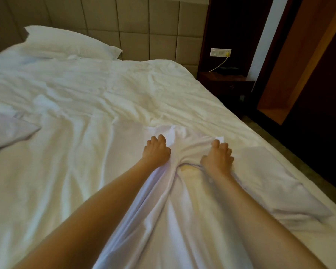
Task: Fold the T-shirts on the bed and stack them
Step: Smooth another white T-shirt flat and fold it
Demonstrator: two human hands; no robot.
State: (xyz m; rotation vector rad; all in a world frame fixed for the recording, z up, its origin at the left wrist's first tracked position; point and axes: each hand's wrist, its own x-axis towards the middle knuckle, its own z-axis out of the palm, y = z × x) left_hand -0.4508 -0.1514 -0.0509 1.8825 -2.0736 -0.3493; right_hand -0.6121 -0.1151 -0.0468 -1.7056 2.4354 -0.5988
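A white T-shirt (169, 220) lies stretched along the bed (76, 98) between my forearms, bunched into folds near its far end. My left hand (157, 150) grips the shirt's fabric on the left side, fingers curled into the cloth. My right hand (218, 157) grips the fabric on the right, near a small white label. A folded white garment (279, 183) lies flat to the right of my right arm. Another pale garment (6, 133) lies at the left edge of the view.
A white pillow (66, 42) rests against the padded headboard (144, 26). The bed's right edge runs diagonally beside a dark wooden nightstand (225, 82) with a wall socket (220, 53) and cable above it. A wooden wardrobe (299, 65) stands at the right.
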